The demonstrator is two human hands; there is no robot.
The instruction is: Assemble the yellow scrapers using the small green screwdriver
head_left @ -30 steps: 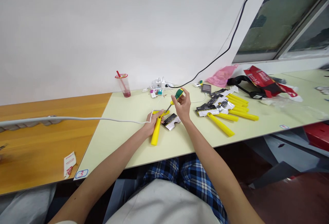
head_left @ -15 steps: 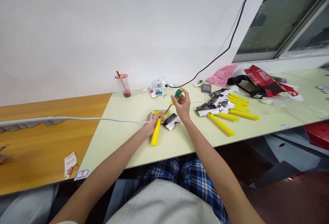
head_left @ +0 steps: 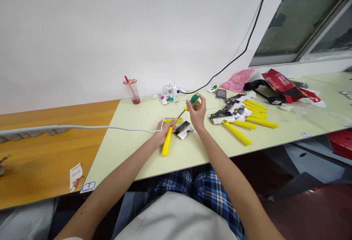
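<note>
"What's held?"
"Left hand [head_left: 162, 131]: a yellow plastic T-shaped tool [head_left: 167, 144], near the pale-green table's [head_left: 115, 148] front edge. Right hand [head_left: 197, 113]: a green-and-yellow screwdriver [head_left: 194, 99], tip at the tool."
"Near the back-left corner?"
"A clear plastic cup [head_left: 133, 92] with a red straw [head_left: 126, 79]."

The screwdriver [head_left: 193, 100] is green and yellow with a grey shaft [head_left: 180, 113]; the gripped tool [head_left: 167, 144] is plain yellow, the card sleeve [head_left: 183, 129] black and white, and the tabletop [head_left: 128, 152] pale yellow-green. Blue, black and white plaid covers the trousers [head_left: 216, 188], while the top [head_left: 174, 220] is plain off-white. The plastic bag [head_left: 238, 80] is pink, the packet [head_left: 284, 86] red with white print, and the straw [head_left: 126, 79] red.
</note>
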